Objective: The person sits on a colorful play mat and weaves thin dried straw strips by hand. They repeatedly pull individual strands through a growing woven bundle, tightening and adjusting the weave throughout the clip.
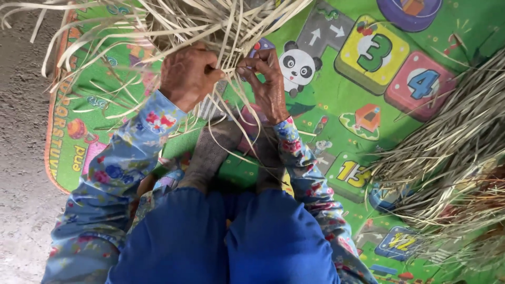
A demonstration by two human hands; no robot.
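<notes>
My left hand (187, 73) and my right hand (268, 81) are close together at the upper middle, both pinching thin pale straw strips (231, 26) that fan out from a bundle at the top. The fingertips nearly meet around the same few strands. Long strips trail down past my wrists toward my grey-socked feet (210, 152). Both arms wear blue floral sleeves, and my blue-trousered knees (226, 236) fill the bottom centre.
I sit on a green play mat (336, 89) printed with coloured shapes and a cartoon panda. A large heap of dry straw (452, 158) lies at the right. Bare grey ground (21, 158) runs along the left beyond the mat's edge.
</notes>
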